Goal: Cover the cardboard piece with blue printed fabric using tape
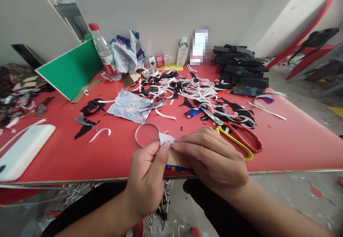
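Note:
At the table's front edge, my left hand (148, 172) pinches a small piece of light-blue patterned fabric (166, 137) between thumb and forefinger. My right hand (211, 155) meets it from the other side, its fingertips closed on the same fabric. Below the right fingers show a tan strip (178, 159) and dark-blue printed cloth (177, 168); how they join the fabric is hidden. A thin ring (136, 137) stands out just beyond the left fingers; I cannot tell whether it is attached. Orange-and-yellow-handled scissors (235, 133) lie right of my right hand.
White and black strip scraps (198, 90) cover the middle of the red table (294, 140). A light-blue cloth piece (131, 105) lies left of them. Behind stand bottles (105, 53), a carton-like bottle (182, 51), a lit phone and a black stack (241, 65). A white device (29, 151) lies left.

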Motion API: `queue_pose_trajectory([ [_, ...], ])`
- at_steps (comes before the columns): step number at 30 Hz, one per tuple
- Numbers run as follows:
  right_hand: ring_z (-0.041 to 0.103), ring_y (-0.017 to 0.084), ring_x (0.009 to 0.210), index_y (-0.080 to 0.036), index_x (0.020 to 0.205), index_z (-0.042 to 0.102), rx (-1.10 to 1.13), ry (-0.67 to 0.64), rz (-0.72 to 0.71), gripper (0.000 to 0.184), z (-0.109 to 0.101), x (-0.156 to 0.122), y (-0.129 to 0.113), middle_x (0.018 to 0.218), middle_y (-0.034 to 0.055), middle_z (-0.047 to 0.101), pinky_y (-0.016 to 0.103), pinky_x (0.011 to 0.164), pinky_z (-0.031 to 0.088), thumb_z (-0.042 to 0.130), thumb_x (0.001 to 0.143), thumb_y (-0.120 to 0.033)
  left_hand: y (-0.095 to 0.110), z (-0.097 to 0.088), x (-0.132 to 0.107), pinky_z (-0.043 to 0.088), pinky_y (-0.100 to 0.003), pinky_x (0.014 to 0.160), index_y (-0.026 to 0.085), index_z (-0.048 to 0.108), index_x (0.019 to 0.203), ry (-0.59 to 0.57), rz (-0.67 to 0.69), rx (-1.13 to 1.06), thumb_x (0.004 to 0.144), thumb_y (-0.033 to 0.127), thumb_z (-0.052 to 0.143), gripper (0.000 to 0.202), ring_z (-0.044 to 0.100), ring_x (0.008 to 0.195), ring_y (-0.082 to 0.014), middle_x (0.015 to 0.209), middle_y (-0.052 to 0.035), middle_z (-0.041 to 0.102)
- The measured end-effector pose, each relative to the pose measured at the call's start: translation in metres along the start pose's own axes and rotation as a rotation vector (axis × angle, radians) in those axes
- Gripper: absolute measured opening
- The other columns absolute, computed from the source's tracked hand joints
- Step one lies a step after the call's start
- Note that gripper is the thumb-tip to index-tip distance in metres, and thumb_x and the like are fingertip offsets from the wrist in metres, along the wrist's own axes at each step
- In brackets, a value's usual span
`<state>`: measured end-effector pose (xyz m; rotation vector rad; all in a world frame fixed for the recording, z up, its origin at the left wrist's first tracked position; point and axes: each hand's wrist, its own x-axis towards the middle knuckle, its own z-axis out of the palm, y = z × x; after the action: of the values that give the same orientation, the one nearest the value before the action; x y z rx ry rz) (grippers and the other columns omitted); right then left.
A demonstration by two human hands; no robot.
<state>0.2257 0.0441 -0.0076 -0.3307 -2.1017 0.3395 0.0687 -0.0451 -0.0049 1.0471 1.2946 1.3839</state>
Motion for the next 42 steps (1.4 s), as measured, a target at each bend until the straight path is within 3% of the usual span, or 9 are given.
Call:
queue_pose_trajectory([
  [10, 0.066, 0.014, 0.076, -0.018, 0.104, 0.069, 0.006, 0.034, 0.134, 0.014, 0.000, 0.003, -0.006, 0.093, 0.0028, 0.076, 0.033, 0.071, 0.047, 0.066, 0.098, -0.007, -0.002, 0.000, -0.002, 0.035, -0.028, 0.059, 0.021, 0.049, 0.076, -0.019, 0.047, 0.067, 0.110, 0.042, 0.047, 0.041, 0.037, 0.066, -0.0133, 0.070, 0.0020, 0.045],
  [18, 0.063, 0.016, 0.075, -0.020, 0.100, 0.059, -0.156, -0.024, 0.111, 0.009, 0.003, 0.004, -0.003, 0.088, 0.0018, 0.074, 0.034, 0.071, 0.042, 0.054, 0.107, -0.017, -0.002, 0.003, 0.000, 0.034, -0.027, 0.056, 0.020, 0.053, 0.079, -0.030, 0.184, 0.238, 0.111, 0.036, 0.045, 0.036, 0.037, 0.060, -0.0117, 0.066, 0.0036, 0.046],
  [29, 0.067, 0.020, 0.082, -0.022, 0.100, 0.057, -0.205, -0.028, 0.147, 0.010, 0.002, 0.003, 0.005, 0.093, 0.0038, 0.075, 0.036, 0.076, 0.044, 0.053, 0.109, -0.023, -0.001, -0.002, 0.010, 0.040, -0.026, 0.059, 0.019, 0.064, 0.081, 0.084, 0.013, 0.056, 0.105, 0.047, 0.055, 0.038, 0.045, 0.067, -0.0145, 0.071, 0.0000, 0.055],
  [32, 0.067, 0.021, 0.084, -0.023, 0.100, 0.058, -0.182, -0.014, 0.181, 0.008, 0.000, 0.002, 0.006, 0.096, 0.0041, 0.076, 0.037, 0.077, 0.044, 0.056, 0.107, -0.020, -0.001, -0.006, 0.014, 0.044, -0.026, 0.061, 0.019, 0.069, 0.084, 0.127, 0.024, 0.043, 0.104, 0.047, 0.058, 0.036, 0.048, 0.066, -0.0146, 0.069, -0.0001, 0.057],
  [37, 0.066, 0.020, 0.085, -0.023, 0.110, 0.064, -0.163, -0.005, 0.143, 0.011, 0.001, 0.001, 0.002, 0.099, 0.0034, 0.077, 0.037, 0.077, 0.044, 0.067, 0.101, -0.018, 0.002, -0.004, 0.013, 0.046, -0.025, 0.061, 0.019, 0.075, 0.086, 0.091, 0.086, 0.147, 0.105, 0.043, 0.058, 0.035, 0.052, 0.064, -0.0141, 0.069, -0.0006, 0.061],
  [42, 0.064, 0.018, 0.082, -0.022, 0.106, 0.066, -0.141, -0.019, 0.087, 0.006, 0.002, 0.004, 0.000, 0.098, 0.0027, 0.077, 0.036, 0.076, 0.043, 0.063, 0.104, -0.017, 0.002, -0.001, 0.008, 0.047, -0.023, 0.061, 0.019, 0.078, 0.090, 0.048, 0.137, 0.271, 0.106, 0.039, 0.056, 0.034, 0.056, 0.063, -0.0133, 0.070, -0.0009, 0.067],
])
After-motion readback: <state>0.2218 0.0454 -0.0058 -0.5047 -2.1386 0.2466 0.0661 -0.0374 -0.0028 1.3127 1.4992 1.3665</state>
